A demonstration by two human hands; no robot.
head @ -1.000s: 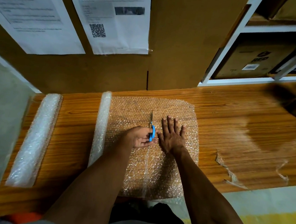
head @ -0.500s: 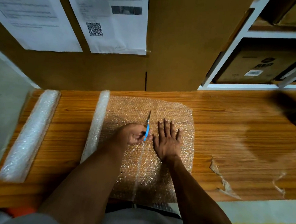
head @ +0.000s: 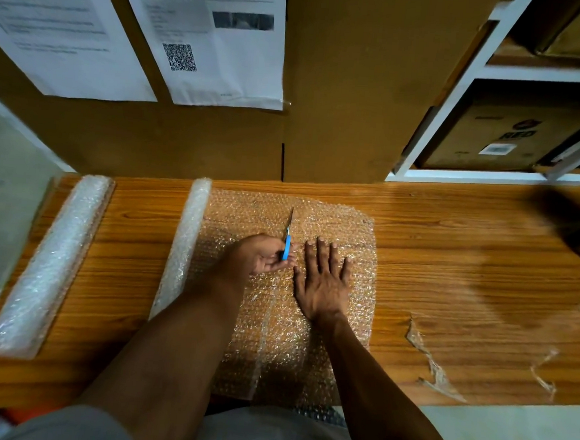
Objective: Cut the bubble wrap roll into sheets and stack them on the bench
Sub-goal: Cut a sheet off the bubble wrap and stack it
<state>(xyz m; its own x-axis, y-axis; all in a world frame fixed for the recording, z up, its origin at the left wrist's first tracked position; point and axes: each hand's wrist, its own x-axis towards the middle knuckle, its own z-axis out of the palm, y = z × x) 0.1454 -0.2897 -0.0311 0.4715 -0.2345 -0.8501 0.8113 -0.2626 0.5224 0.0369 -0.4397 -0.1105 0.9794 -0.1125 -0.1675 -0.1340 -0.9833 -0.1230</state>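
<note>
A bubble wrap roll lies on the wooden bench, its unrolled sheet spread flat to the right. My left hand grips blue-handled scissors, blades pointing away along a cut line that runs up the sheet from the near edge. My right hand presses flat on the sheet just right of the cut, fingers straight.
A second bubble wrap roll lies at the bench's left end. Torn clear film scraps sit on the right front of the bench. Cardboard panels with taped papers rise behind; white shelving with a box stands at back right.
The scissors and my left hand have advanced slightly further up the sheet along the cut. My right hand stays pressed flat beside it.
</note>
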